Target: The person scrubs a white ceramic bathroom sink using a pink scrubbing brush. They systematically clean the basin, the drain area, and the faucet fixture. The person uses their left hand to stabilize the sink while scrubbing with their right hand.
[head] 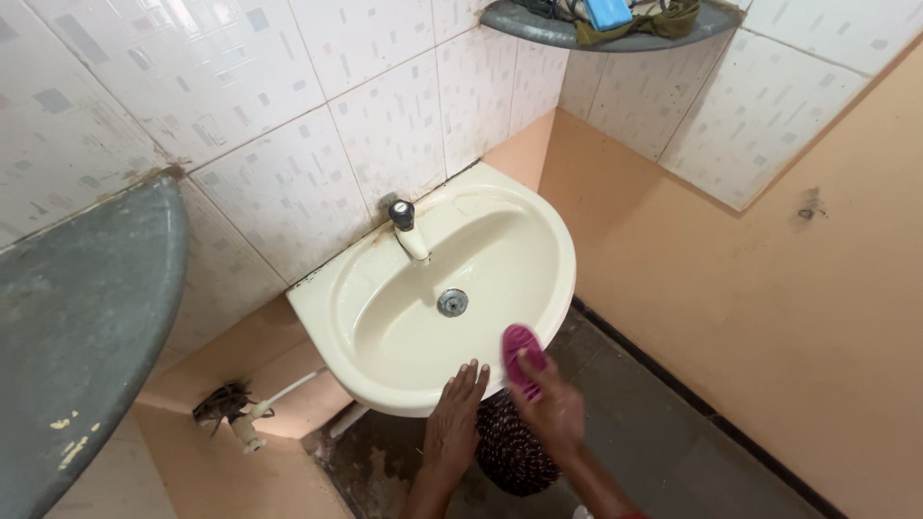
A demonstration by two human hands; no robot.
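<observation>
Two bare hands at the front rim of a cream ceramic wall basin (538,226), one of them holding a pink scrubber.

The right hand (553,408) has its fingers closed around a small oval pink plastic scrubbing brush (522,358), which sits on the basin's front rim, toward its right side, tilted up over the edge. The left hand (457,418) lies flat just beside it, fingers apart and stretched onto the same front rim, gripping nothing. The round metal drain (453,302) sits in the middle of the bowl; a cream tap with a dark knob (408,227) stands at the back rim. A dark patterned round bin (510,452) stands on the floor under the front edge.
</observation>
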